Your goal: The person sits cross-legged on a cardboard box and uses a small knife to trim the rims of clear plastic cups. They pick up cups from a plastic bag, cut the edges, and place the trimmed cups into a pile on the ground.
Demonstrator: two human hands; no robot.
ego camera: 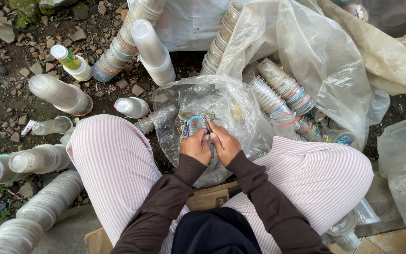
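Note:
My left hand [195, 146] and my right hand [223, 142] meet between my knees, above a clear plastic bag [233, 110]. Together they hold a clear plastic cup with a blue rim ring [194, 123]. The right hand's fingers pinch at the ring's right side, where a small dark tool or blade may sit; I cannot tell which. The left hand grips the cup from the left. Coloured rim strips [183, 130] lie inside the bag just beyond the fingers. Dark brown sleeves cover both arms.
Stacks of nested clear cups [59, 94] lie on the stony ground at left and at back [121, 47]. More stacked cups [283, 91] fill a large plastic sack at right. My striped trouser knees [113, 155] flank the bag. Cardboard [210, 197] lies under me.

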